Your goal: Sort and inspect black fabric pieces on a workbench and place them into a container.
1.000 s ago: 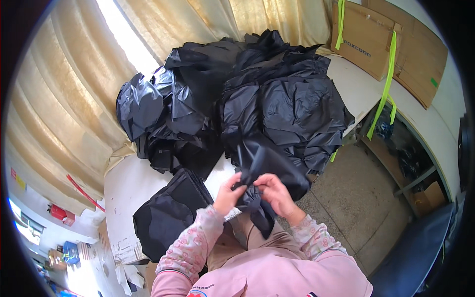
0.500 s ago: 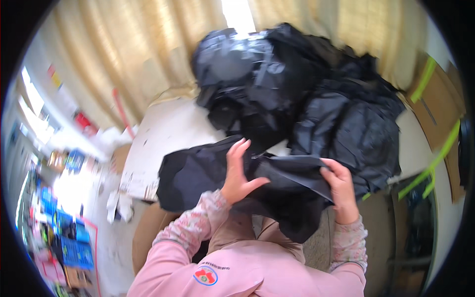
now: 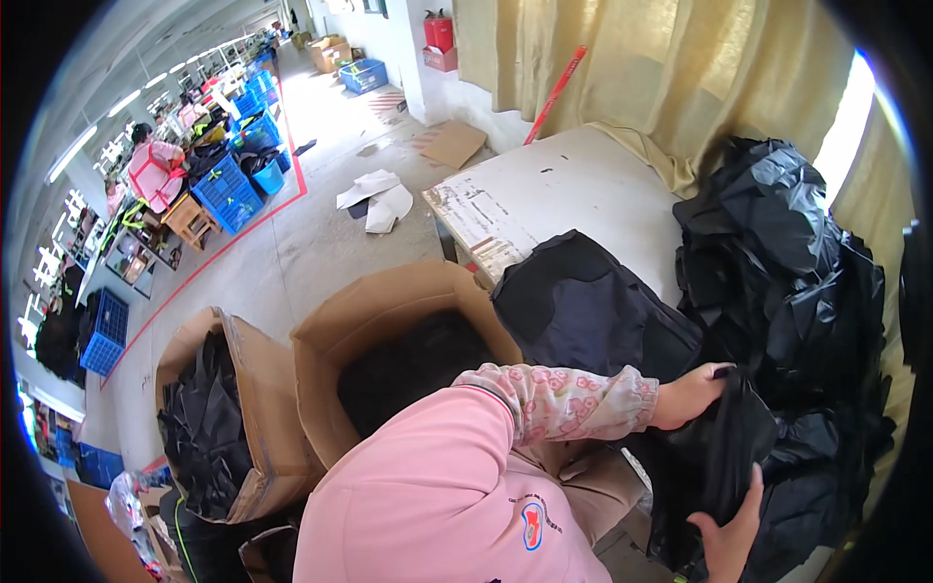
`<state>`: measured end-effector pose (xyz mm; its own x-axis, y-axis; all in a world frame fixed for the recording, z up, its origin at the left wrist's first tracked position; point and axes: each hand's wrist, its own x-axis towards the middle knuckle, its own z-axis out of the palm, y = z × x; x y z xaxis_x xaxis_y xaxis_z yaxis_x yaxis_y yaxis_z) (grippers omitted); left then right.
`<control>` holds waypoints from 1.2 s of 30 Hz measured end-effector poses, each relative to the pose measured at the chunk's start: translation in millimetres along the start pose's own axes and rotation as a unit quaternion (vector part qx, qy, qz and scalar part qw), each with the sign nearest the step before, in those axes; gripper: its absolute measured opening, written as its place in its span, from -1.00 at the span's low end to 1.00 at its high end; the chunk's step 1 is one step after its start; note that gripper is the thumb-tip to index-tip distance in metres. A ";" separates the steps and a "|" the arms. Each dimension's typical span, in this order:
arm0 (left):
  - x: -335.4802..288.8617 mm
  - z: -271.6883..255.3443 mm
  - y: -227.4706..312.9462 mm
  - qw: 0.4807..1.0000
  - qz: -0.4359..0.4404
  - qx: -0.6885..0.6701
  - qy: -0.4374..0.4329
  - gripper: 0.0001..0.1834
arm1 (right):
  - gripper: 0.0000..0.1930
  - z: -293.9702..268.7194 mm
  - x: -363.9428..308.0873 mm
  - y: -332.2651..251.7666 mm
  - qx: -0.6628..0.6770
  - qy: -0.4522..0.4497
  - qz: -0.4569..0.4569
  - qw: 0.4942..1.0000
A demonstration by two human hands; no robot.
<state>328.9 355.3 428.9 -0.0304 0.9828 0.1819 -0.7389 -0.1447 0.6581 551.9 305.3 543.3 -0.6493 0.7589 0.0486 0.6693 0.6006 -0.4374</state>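
My left hand (image 3: 688,395) is closed on the upper edge of a black fabric piece (image 3: 731,437), which stands up folded in front of me. Below it, my right hand (image 3: 731,534) has its thumb and fingers spread, close to the piece's lower end; whether it touches the fabric is hard to tell. A flat black fabric panel (image 3: 607,311) lies on the table's near edge, left of the held piece. Behind and right of my hands, a heap of dark plastic-like sheeting or bags (image 3: 777,262) covers the table's right side.
The pale worn table (image 3: 544,189) runs back to a curtain (image 3: 622,58). At my left stand an open carton (image 3: 408,282) with dark material inside and another carton (image 3: 277,408) of black fabric. Farther off, blue crates (image 3: 225,192) and a person (image 3: 154,173) line the aisle.
The view has swung left, bringing in the cartons and aisle. My left hand, spread before, now grips the fabric; my right hand, which pinched its edge, is now spread.
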 end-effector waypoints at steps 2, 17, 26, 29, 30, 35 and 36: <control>-1.0 -2.9 16.7 0.997 -0.041 -0.006 0.067 -0.80 | -0.35 8.9 -2.2 19.5 -0.003 0.021 -0.020 1.000; -16.7 0.0 -16.4 0.825 -0.095 0.352 -0.432 -0.54 | -0.73 -7.8 55.0 92.6 0.203 0.415 -0.044 0.886; -8.9 20.7 48.6 0.962 -0.105 0.066 -0.244 -0.77 | -0.63 6.7 64.8 133.4 0.024 0.065 -0.009 0.998; -3.6 23.3 46.3 0.977 -0.060 0.036 -0.200 -0.83 | -0.52 -12.6 49.9 71.9 0.137 0.243 0.059 0.958; -5.5 27.0 46.7 0.980 -0.066 0.033 -0.187 -0.81 | -0.56 -5.0 47.6 36.6 0.113 0.269 -0.036 0.956; -4.7 39.8 32.3 0.978 -0.073 0.072 -0.180 -0.51 | -0.62 43.0 47.2 1.5 -0.006 0.305 -0.106 0.947; -5.3 39.4 32.0 0.978 -0.072 0.072 -0.180 -0.51 | -0.62 42.9 47.5 5.6 -0.006 0.304 -0.107 0.947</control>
<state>331.9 340.9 477.8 0.3244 0.8942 0.3084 -0.6153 -0.0482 0.7869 509.3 334.0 504.6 -0.4446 0.6223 0.6442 0.5522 0.7568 -0.3498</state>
